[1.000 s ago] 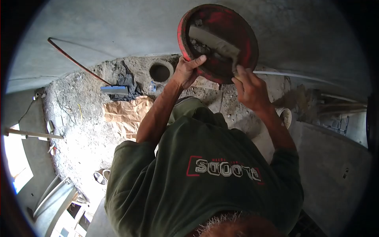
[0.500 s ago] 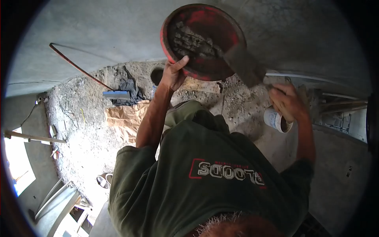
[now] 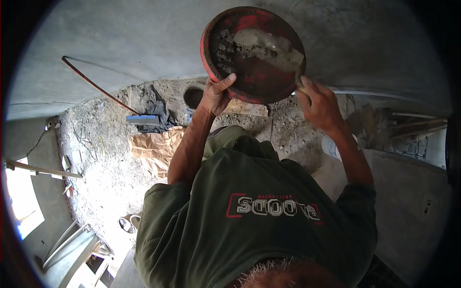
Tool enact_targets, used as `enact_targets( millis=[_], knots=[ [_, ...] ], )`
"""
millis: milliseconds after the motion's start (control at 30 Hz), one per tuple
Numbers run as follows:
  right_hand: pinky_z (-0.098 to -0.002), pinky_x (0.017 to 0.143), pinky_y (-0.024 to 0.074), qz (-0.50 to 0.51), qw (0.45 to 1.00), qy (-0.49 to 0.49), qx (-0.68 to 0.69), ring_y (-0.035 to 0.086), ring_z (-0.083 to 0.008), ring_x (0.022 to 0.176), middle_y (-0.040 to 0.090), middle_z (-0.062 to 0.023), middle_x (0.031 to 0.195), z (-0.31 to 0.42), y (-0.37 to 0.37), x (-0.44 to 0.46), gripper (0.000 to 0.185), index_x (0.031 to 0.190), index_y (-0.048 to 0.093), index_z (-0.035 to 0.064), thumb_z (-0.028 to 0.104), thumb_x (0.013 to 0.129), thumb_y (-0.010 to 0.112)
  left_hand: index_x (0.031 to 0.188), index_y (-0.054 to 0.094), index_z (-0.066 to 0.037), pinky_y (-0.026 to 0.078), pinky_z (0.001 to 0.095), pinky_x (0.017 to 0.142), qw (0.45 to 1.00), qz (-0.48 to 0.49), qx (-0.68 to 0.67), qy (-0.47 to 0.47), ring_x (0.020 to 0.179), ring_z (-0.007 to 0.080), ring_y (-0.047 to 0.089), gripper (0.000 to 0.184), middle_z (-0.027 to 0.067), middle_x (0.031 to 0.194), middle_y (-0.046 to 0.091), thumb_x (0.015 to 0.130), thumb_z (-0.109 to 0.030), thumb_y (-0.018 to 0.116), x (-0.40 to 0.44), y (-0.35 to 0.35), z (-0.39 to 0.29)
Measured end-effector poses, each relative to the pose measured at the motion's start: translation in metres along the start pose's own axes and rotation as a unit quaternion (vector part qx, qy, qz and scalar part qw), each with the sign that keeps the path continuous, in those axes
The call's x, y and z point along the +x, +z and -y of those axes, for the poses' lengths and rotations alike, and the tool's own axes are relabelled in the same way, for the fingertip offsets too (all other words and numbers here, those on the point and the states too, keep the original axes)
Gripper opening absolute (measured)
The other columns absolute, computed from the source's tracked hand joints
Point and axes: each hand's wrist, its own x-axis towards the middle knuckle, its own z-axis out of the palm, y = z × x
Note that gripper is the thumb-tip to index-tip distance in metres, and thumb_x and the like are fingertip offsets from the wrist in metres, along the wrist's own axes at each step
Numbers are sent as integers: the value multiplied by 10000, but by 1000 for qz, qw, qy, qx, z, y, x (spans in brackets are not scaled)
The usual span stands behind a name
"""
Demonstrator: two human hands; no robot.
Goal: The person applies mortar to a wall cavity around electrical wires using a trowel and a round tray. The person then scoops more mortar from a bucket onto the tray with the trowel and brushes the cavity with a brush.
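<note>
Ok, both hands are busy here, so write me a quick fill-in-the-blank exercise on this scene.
The left hand holds the rim of the pan, whose colour under the grime is ____.
The trowel is held in the ____ hand.
The crumpled paper is ____ in colour.
The big white lettering on the shirt reads ____.

Missing words: red; right; brown; BLOODS.
</note>
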Motion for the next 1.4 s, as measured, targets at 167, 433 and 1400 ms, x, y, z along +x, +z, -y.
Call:
enact_targets(
  millis=[167, 433, 1400],
  knots=[
    [-380, 615, 555, -127, 989, -25, -75, 694, -359, 737, 665, -219, 824, 11, -20, 33, 450, 1229, 574, -86, 247, 931, 626, 1384, 440, -25, 477, 478, 1041, 999, 36, -33, 5, 1234, 299, 547, 544, 144, 1353, 544, 893, -52, 671, 8, 9, -5],
    [-286, 446, 465, 229, 864, 304, 329, 550, -100, 523, 576, -38, 700, -7, -24, 11, 394, 1069, 633, -62, 311, 947, 593, 1405, 419, -46, 452, 493, 1059, 994, 35, -101, 7, 1244, 303, 534, 536, 130, 1356, 539, 913, -43, 629, 9, -5, 3],
    [-415, 631, 541, -170, 983, -20, -61, 664, -372, 741, 667, -199, 917, 9, 3, 11, 375, 1186, 593, -61, 134, 877, 675, 1411, 421, -36, 441, 495, 1062, 998, 26, -49, 18, 1218, 298, 554, 554, 142, 1377, 523, 910, -73, 653, 3, -4, 5]
  ],
)
